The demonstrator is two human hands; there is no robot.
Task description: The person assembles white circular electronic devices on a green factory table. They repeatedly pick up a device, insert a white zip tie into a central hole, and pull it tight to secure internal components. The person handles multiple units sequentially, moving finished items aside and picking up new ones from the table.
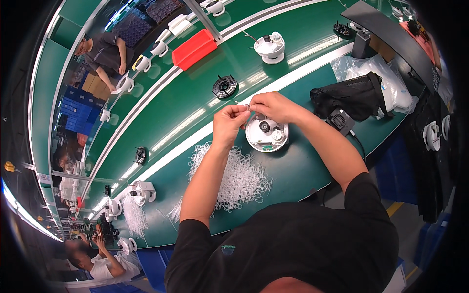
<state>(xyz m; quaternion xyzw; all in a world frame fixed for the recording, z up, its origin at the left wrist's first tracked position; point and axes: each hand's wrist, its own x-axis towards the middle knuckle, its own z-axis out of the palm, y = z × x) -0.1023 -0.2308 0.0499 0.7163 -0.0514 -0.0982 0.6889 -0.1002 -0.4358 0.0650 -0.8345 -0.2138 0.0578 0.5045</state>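
My left hand and my right hand meet with pinched fingertips above the far rim of a round white appliance base. Between them is something thin and pale, too small and covered by the fingers to name. The open base shows a black round motor part, a white gear-like part and a small green circuit board at its near edge. Under and beside my left forearm spreads a heap of thin white looped plastic ties. A black round slotted part lies just beyond my hands on the green belt.
Another white base and a red tray stand farther off. To the right are a black cloth bag, clear plastic bags and a small fan. At left lie more ties; co-workers sit along the line.
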